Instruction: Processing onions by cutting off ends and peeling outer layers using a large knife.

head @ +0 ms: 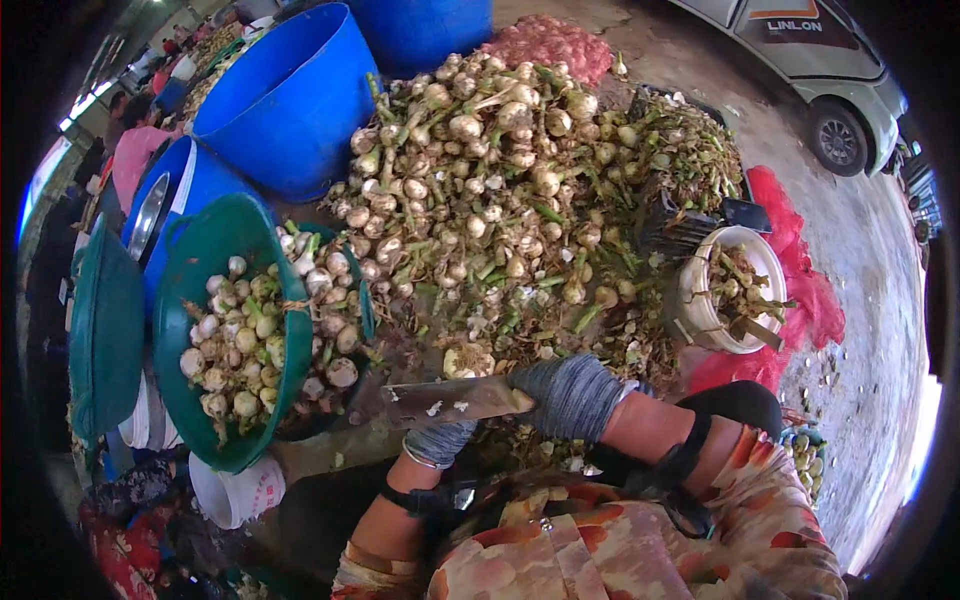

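My right hand [566, 394], in a grey knitted glove, grips a broad-bladed knife [442, 403] by its handle. The blade points left and lies across the view above my gloved left hand [441, 444]. That hand's fingers are hidden by the blade. Just beyond the blade shows a pale garlic bulb [469, 361]; whether my left fingers hold it cannot be seen. Before me spreads a large heap of garlic bulbs [465, 187] with cut stems and loose skins around its near edge.
On the left, a green basin [174, 330] of trimmed bulbs overlaps another filled container. Blue tubs [285, 112] stand behind. To the right are a white bucket [694, 300] of stem scraps, red netting [821, 300] and a crate of trimmings [682, 225]. A car [832, 82] is parked beyond.
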### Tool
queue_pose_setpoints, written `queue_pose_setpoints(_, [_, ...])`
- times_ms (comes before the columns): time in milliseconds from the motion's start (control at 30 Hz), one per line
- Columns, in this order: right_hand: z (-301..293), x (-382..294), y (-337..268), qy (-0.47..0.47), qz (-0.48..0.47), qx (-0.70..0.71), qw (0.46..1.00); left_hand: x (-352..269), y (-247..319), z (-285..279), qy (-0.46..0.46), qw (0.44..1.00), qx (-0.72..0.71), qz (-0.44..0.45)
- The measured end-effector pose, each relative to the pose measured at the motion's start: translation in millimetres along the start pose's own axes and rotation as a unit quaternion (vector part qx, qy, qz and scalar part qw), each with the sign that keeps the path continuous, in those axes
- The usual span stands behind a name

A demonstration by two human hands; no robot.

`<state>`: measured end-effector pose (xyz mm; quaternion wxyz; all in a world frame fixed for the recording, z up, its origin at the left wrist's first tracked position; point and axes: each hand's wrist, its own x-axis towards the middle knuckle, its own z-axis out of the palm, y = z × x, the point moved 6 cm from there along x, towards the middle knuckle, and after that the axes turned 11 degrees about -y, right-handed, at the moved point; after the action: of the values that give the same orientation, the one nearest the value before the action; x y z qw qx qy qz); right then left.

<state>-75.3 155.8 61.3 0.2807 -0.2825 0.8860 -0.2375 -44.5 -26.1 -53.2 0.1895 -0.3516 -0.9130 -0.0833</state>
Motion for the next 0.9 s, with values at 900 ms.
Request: queue_pose_setpoints(900, [4,56,-8,-0.053,0.072,0.488,0.868,29,-31,-5,-0.026,0.801,-0.546,-0.244])
